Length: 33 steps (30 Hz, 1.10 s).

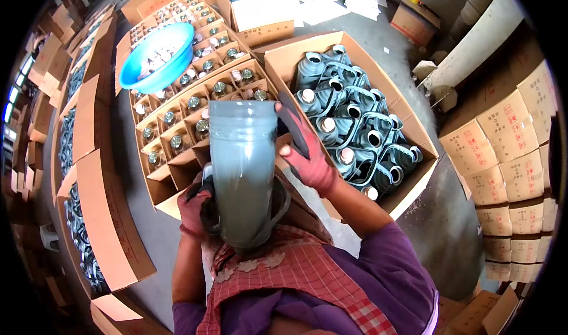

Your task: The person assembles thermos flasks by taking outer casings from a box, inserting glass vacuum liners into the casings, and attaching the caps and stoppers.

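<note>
In front of my body stands a large blue-grey plastic vacuum-flask casing (242, 163), wide end up and slightly tilted, with a loop handle on its lower right. My left hand (192, 208), in a red and dark glove, is closed on the casing's lower left side; part of its fingers are hidden. At the casing's upper right is my right hand (307, 157), gloved the same way. Its fingers are stretched out, with a fingertip at the rim and the thumb apart.
To the right, an open carton (423, 172) holds several similar blue-grey casings. Ahead, a divided carton (163, 199) contains glass flask liners. A blue basin (183, 54) of small pale pieces rests on another divided carton. Stacked printed boxes (503, 134) rise at the far right; long cartons (109, 216) line the left.
</note>
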Motion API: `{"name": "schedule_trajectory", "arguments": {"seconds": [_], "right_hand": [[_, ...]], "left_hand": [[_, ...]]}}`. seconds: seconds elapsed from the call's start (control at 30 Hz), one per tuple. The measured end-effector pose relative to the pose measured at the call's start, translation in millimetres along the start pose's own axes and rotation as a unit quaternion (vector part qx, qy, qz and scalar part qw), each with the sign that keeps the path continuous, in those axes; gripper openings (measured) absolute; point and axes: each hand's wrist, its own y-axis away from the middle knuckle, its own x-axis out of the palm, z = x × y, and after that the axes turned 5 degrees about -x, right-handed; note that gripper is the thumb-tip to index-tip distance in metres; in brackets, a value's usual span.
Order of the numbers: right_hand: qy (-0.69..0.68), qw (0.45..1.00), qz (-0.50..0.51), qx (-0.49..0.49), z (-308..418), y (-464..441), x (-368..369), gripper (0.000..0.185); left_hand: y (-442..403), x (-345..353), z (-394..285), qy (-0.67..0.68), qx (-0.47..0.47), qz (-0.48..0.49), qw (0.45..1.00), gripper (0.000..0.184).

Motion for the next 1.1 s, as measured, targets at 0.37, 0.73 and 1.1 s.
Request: {"name": "schedule_trajectory", "arguments": {"seconds": [0.37,0.73,1.1], "right_hand": [[0.149,0.936,0.163,0.274,16,45,-48,0.065],[-0.271,0.838,-0.409,0.238,-92,21,-119,0.047],[0.408,0.879,0.102,0.224,-133,-145,-190,0.068]], "left_hand": [[-114,85,-19,0.172,0.027,-0.058,0.983,0.017],[-150,216,-18,0.191,-0.124,0.166,0.959,0.034],[-100,149,11,-0.025,-0.085,0.177,0.980,0.041]]}}
